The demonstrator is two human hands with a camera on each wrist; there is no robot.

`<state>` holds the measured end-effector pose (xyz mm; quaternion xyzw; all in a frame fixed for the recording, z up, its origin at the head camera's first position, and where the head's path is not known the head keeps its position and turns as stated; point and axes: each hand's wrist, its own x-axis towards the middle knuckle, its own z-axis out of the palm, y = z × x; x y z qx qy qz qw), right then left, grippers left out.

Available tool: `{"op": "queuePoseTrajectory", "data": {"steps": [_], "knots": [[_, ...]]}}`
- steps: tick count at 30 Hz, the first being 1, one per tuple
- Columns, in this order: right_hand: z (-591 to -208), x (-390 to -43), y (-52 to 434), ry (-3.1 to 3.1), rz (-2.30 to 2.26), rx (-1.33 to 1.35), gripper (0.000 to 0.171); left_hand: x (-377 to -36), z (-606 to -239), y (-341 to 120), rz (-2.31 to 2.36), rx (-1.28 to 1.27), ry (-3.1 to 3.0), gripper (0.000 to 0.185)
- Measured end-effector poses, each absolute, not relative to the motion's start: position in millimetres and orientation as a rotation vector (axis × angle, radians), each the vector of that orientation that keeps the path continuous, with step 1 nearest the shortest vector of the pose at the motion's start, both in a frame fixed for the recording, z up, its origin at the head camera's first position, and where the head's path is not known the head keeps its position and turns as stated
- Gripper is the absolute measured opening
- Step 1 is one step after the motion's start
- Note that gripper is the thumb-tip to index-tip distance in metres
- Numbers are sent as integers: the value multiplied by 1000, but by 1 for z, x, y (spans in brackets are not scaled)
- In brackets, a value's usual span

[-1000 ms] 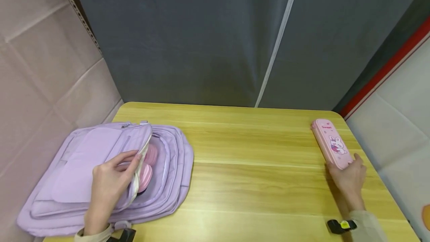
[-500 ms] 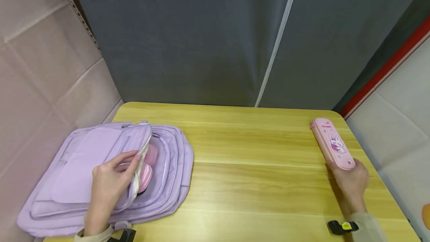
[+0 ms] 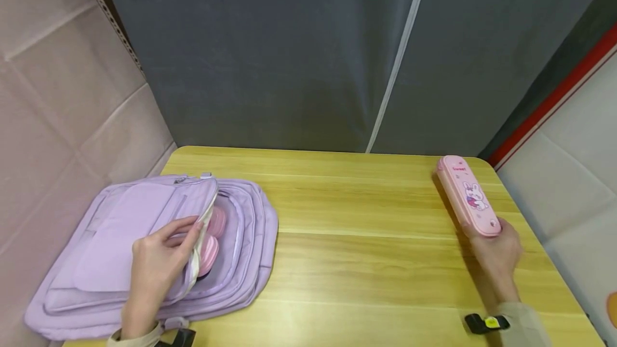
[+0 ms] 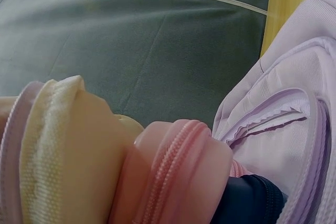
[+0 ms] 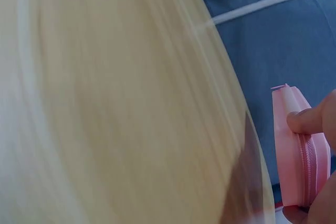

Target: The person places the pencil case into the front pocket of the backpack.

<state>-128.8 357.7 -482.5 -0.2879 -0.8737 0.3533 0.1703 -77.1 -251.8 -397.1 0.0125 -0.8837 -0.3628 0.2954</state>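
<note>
At the left of the head view, a lilac backpack (image 3: 120,240) lies flat with its front pocket unzipped. My left hand (image 3: 159,261) pinches the pale-trimmed edge of the pocket flap (image 3: 207,234) and holds it up. Two pink zippered cases (image 3: 209,253) show inside the opening; the left wrist view also shows a dark zippered item (image 4: 247,203) beside them. Over on the right, my right hand (image 3: 498,253) grips the near end of a pink pencil case (image 3: 468,194) with a rabbit picture, thumb (image 5: 305,121) along its zippered side. The case is raised, its shadow falling on the table.
The yellow wood-grain table (image 3: 356,229) stretches between the backpack and the pencil case. A dark grey curtain (image 3: 270,58) hangs behind its far edge. Pale wall panels (image 3: 578,175) stand close on both sides.
My right hand has closed around the pencil case's near end, lifted it and shifted it a little left and away from me. My left hand and the backpack stay as they were.
</note>
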Motion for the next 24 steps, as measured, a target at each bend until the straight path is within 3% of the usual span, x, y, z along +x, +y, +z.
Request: {"op": "queuePoseTrajectory", "data": {"steps": [24], "knots": [[-460,-141,289,-2514,1021,-405,73,-77,-400,-253,-944,27,-2349,15]]}}
